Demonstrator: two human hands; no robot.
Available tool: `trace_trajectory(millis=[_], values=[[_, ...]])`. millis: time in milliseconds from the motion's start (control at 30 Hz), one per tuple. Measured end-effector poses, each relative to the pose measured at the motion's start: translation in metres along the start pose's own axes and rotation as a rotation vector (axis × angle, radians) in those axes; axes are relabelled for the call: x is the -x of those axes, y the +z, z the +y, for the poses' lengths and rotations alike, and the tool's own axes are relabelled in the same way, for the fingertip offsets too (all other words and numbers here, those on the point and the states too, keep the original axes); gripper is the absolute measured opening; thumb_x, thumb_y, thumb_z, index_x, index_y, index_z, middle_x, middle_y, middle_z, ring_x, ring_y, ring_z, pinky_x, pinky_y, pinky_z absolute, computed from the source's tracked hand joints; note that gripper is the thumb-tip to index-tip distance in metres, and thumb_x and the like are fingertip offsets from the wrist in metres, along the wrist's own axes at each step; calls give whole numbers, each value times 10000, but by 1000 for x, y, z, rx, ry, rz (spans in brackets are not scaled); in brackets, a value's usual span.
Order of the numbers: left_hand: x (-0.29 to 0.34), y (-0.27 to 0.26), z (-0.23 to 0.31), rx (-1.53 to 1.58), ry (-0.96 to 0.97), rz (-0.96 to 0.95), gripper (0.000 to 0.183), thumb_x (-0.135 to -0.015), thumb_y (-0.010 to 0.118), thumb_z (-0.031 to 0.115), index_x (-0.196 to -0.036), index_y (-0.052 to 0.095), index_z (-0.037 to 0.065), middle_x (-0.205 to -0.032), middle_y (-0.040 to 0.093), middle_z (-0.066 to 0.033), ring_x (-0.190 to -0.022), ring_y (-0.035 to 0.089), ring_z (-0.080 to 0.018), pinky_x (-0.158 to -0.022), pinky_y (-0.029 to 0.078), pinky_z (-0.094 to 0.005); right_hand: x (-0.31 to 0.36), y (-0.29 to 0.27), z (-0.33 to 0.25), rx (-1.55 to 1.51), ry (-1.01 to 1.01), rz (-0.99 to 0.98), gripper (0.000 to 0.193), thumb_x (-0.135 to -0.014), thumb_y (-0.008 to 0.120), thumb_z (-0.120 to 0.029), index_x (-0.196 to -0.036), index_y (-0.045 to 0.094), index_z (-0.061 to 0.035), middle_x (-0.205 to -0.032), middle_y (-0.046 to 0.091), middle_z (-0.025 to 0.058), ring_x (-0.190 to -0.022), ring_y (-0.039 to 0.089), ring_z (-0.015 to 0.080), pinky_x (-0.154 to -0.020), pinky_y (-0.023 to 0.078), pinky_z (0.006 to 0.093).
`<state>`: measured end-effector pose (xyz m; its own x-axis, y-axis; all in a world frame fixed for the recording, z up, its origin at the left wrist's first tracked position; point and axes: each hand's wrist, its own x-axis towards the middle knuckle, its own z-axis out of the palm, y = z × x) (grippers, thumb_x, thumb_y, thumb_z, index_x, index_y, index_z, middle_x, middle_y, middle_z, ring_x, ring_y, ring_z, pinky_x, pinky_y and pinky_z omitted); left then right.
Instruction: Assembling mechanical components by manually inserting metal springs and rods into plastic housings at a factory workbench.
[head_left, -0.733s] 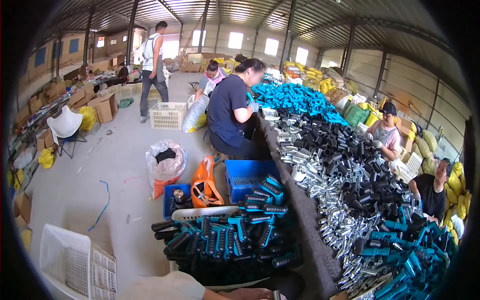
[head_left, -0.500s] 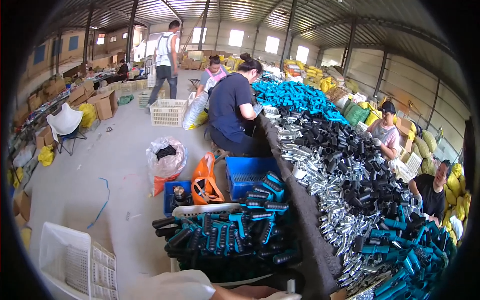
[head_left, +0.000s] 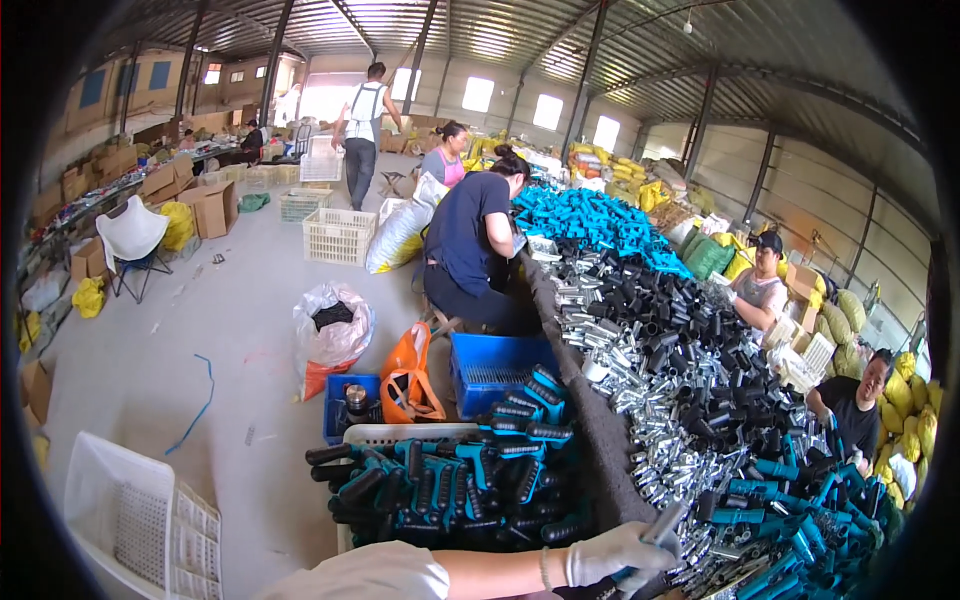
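My left hand (head_left: 618, 553), in a white glove, reaches across from the lower left with a bracelet at its wrist. Its fingers are closed round a grey metal tube (head_left: 666, 522) that sticks up at a slant. A bit of teal shows under the fingers; I cannot make out what it belongs to. Beyond the hand lies a heap of shiny metal sleeves (head_left: 655, 455), black plastic tubes (head_left: 735, 400) and teal tool housings (head_left: 775, 515). Left of it, teal-and-black handles (head_left: 440, 485) fill a white crate (head_left: 410, 432). My right hand is out of view.
A dark padded edge (head_left: 600, 420) borders the heap. Past the handles stand a blue crate (head_left: 500, 355), an orange bag (head_left: 408, 385) and a blue bin (head_left: 340, 410) with a flask. A white basket (head_left: 120, 510) lies left. Several co-workers are around the heap; another person walks behind.
My left hand has risen from the lower edge and moved right with the metal tube, so more of the forearm shows. The walking person has moved right, and the view has shifted slightly.
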<state>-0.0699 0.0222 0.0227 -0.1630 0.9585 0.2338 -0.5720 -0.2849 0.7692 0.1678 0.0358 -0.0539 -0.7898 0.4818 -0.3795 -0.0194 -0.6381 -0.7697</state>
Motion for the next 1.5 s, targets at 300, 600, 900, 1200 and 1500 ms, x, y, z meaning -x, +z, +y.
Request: trace_trajectory(millis=[300,600,900,1200,1500], values=[[13,1,10,338,260,299,208,-989,598,292,-1023,569,89,-626,389,37,-514,406,-98,-516,390,-288,10,14,-11,219,-345,-397,568,-949,581,-548,-1138,591,-12,-628,502,14,-482,460,141,-417,369,265],[-2,13,6,406,342,357,181,-987,577,267,-1034,568,92,-624,346,46,-497,376,-111,-529,374,-319,31,26,-45,263,-560,203,318,-944,541,-107,-1219,572,49,-691,553,46,-555,450,103,-473,338,257],[0,23,-4,429,214,348,164,-991,568,294,-1023,580,134,-628,293,73,-515,339,-93,-564,359,-308,36,21,-51,601,-533,441,320,-904,489,-69,-1148,668,36,-716,581,33,-591,482,117,-524,364,243],[-14,5,-6,450,235,336,243,-971,586,300,-795,486,165,-591,281,63,-492,308,-96,-534,338,-305,20,41,-74,981,-398,337,260,-883,587,-40,-1117,674,33,-896,727,130,-803,686,273,-776,550,335],[-30,19,-43,288,173,412,95,-976,599,268,-1020,589,185,-618,270,78,-486,287,-85,-530,348,-296,21,5,-97,1556,-1083,208,562,-709,766,-405,-1164,663,-90,-1138,636,110,-1043,628,288,-932,437,460]])
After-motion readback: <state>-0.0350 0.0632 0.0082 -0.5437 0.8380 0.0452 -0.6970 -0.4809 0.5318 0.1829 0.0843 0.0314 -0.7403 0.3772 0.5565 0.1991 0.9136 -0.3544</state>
